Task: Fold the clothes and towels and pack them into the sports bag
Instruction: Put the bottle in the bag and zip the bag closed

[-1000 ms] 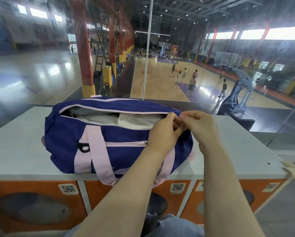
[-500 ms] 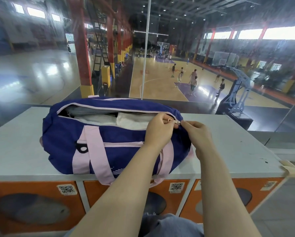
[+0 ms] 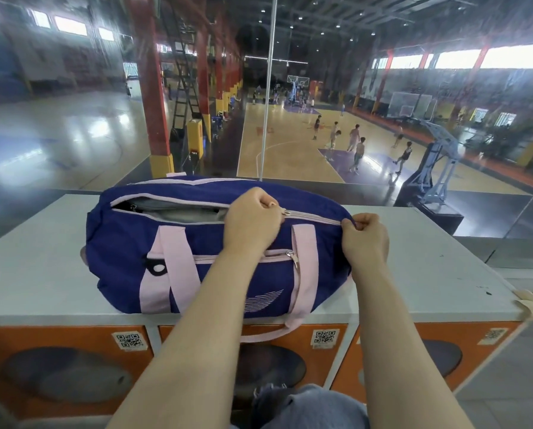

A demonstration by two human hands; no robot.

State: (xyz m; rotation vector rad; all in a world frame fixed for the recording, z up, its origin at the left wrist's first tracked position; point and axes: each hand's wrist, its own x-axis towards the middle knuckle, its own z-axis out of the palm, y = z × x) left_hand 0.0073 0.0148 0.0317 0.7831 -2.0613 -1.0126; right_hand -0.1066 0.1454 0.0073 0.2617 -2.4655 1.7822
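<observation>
A navy sports bag [image 3: 126, 243] with pink straps lies on the grey cabinet top [image 3: 429, 267]. My left hand [image 3: 253, 224] pinches the zipper pull [image 3: 284, 212] at the middle of the bag's top. My right hand [image 3: 365, 239] grips the fabric at the bag's right end. The zip is shut between my hands. To the left it is still open, and grey folded fabric [image 3: 184, 213] shows inside.
The bag sits on a row of orange lockers [image 3: 73, 339] with QR stickers. A glass pane [image 3: 268, 88] stands right behind the cabinet, with a basketball court and players far below. The cabinet's right corner [image 3: 531, 305] carries a taped guard.
My left hand has drawn the zipper pull leftward from the bag's right end to its middle, closing that stretch. My right hand stays at the right end, holding the fabric.
</observation>
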